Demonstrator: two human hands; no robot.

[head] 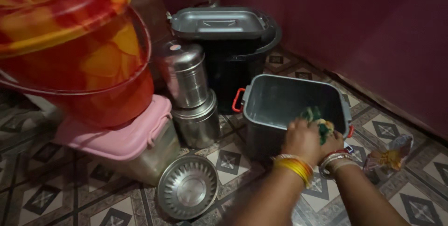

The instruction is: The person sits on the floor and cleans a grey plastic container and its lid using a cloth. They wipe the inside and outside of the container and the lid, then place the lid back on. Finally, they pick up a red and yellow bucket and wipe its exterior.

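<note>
- While we look down, both our hands sit at the near rim of the grey plastic bin [280, 100] on the tiled floor [56, 198].
- Our left hand [302, 138] and right hand [332, 143] are bunched together, gripping a green-yellow cloth [317, 119] just over the bin's edge.
- Steel canisters [190, 96] stand left of the bin, with a steel lid [187, 192] lying nearby.

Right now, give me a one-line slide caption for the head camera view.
Both hands press a green-yellow cloth at the rim of an open grey bin, beside stacked steel canisters on patterned floor tiles.
</note>
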